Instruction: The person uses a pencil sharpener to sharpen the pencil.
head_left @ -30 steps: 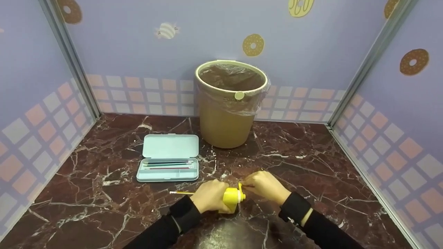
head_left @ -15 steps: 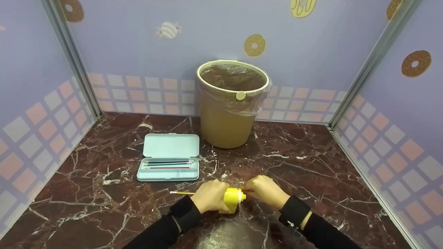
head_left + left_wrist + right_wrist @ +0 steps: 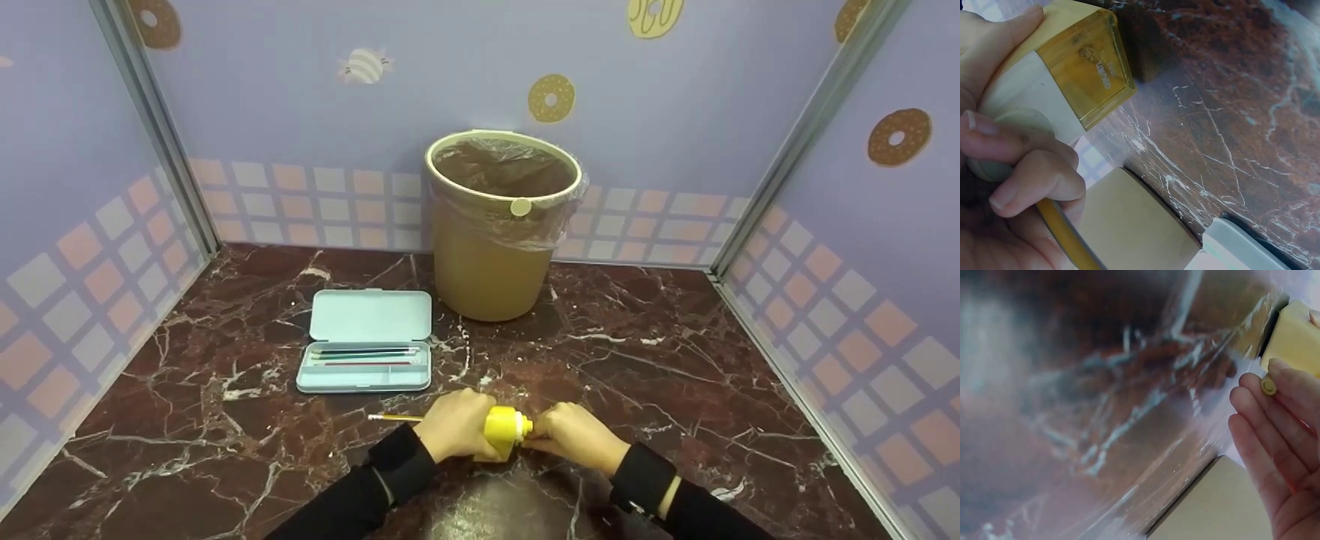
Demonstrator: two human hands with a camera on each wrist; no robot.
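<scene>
My left hand [image 3: 454,424] grips a yellow crank pencil sharpener [image 3: 500,429] low over the table. In the left wrist view its see-through drawer [image 3: 1092,73] shows some dark shavings inside. A yellow pencil [image 3: 395,418] runs from the sharpener through the fingers of that hand, its eraser end pointing left. At the sharpener's other end, my right hand [image 3: 576,436] pinches the knob [image 3: 1267,386] of the crank between thumb and forefinger; the other fingers are extended in the right wrist view. The crank arm is mostly hidden behind the right fingers in the head view.
An open light-blue pencil case [image 3: 371,315] lies at the left with several pencils [image 3: 367,354] in it. Behind it, a tan bin [image 3: 491,262] lined with a clear bag stands near the back wall. Patterned panels enclose the marbled table [image 3: 225,450].
My right hand has circled the crank from pointing up, round and down to a lower position. The left hand, sharpener and pencil stay in place.
</scene>
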